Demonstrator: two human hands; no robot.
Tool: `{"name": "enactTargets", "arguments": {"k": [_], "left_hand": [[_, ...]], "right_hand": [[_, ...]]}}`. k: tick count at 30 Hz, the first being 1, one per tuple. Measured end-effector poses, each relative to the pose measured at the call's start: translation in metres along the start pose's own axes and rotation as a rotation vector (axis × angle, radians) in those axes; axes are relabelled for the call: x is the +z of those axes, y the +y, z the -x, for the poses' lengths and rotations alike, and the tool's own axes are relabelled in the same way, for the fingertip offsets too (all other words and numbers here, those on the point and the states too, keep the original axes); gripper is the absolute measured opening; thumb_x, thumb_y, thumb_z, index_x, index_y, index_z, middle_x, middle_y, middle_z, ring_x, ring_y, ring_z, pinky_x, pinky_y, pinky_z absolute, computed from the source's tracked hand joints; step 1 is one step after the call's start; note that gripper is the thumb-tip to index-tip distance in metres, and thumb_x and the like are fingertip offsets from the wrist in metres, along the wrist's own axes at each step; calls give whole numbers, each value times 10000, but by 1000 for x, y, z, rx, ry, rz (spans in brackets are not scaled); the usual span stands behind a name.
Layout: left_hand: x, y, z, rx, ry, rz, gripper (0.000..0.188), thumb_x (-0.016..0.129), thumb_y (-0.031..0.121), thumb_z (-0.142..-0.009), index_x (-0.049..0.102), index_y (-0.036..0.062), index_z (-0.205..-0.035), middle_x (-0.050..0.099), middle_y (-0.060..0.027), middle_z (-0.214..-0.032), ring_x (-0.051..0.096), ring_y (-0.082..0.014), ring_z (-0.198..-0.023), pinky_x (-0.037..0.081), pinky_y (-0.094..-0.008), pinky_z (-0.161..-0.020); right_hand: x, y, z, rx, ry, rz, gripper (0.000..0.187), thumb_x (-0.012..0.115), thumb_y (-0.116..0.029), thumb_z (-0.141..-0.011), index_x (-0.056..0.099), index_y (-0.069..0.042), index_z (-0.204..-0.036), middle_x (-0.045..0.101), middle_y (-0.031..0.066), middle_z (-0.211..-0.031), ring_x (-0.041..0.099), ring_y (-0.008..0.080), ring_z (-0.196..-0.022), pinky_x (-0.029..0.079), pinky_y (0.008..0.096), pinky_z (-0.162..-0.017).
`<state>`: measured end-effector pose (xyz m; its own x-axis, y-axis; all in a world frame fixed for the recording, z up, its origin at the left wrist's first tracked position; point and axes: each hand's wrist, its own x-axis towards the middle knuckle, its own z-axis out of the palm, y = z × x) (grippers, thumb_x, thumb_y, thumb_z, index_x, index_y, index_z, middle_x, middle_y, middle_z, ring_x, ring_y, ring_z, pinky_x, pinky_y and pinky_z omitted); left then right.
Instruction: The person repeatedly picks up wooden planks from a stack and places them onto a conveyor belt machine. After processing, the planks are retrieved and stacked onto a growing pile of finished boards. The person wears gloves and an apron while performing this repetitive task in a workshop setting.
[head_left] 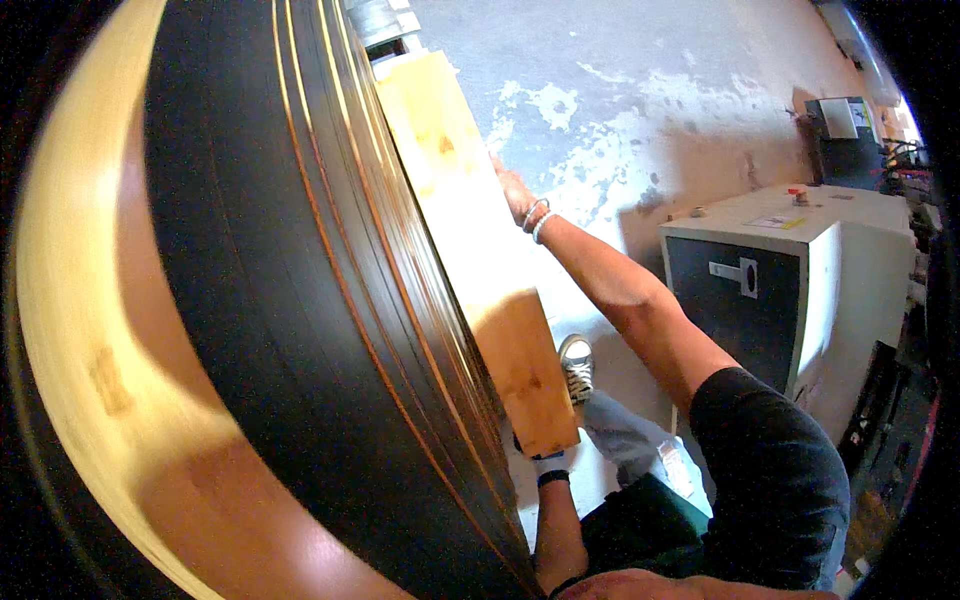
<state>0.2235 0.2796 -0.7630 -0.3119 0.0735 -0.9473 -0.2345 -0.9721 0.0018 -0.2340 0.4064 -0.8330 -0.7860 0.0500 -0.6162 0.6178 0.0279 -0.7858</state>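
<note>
A pale wooden board [455, 205] lies lengthwise along the right edge of a broad black surface [260, 260] marked with several thin wood-coloured lines. On the board's right side, toward the far end, my right hand [512, 192], with bracelets at the wrist, is closed on the edge; its fingertips are partly hidden by the wood. My left hand [552, 462], in what looks like a pale glove with a dark band at the wrist, holds the board's near end from below. Most of its fingers are out of sight under the wood.
A large wood-coloured panel [75, 290] curves along the far left. To the right stands a white cabinet [850, 250] with a dark front. Below my right arm, my sneaker [577, 368] rests on the worn grey floor [600, 110]. A dark machine [845, 140] is farther back.
</note>
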Motion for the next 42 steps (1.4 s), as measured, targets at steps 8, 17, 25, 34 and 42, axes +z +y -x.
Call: {"name": "enactTargets", "arguments": {"k": [8,17,25,34,42], "left_hand": [[-10,21,10,50,65,3,525,380,417,-1016,463,73,-1404,488,-120,-1427,466,-333,-1280,363,-486,-1100],[-8,26,15,35,73,-42,527,380,421,-1014,471,70,-1396,497,-122,-1418,476,-334,-1268,372,-485,-1093],[-11,26,20,24,91,-56,529,381,425,-1012,477,67,-1389,505,-124,-1409,486,-335,-1257,381,-483,-1087],[-21,26,30,35,142,-59,531,381,429,-1010,485,63,-1381,514,-126,-1399,497,-336,-1245,390,-482,-1081],[-29,25,46,27,190,-77,534,382,433,-1009,492,60,-1375,522,-128,-1391,506,-337,-1234,399,-481,-1075]], "right_hand": [[-6,-15,23,45,89,689,643,366,-526,-996,668,41,-1033,675,273,-989,660,387,-956,511,422,-852],[2,-69,-39,-142,-221,-496,645,314,-550,-1017,527,-32,-1335,621,142,-1264,637,242,-1092,507,372,-956],[-19,-64,-52,-164,-248,-528,697,275,-592,-1009,482,-48,-1393,587,119,-1331,595,233,-1179,486,372,-998],[-36,-63,-21,-117,-195,-615,710,322,-617,-988,478,-57,-1395,593,136,-1320,624,256,-1138,524,378,-952],[-77,-40,8,-177,-171,-642,525,504,-429,-989,504,-39,-1341,630,106,-1242,659,213,-1044,562,354,-884]]}}
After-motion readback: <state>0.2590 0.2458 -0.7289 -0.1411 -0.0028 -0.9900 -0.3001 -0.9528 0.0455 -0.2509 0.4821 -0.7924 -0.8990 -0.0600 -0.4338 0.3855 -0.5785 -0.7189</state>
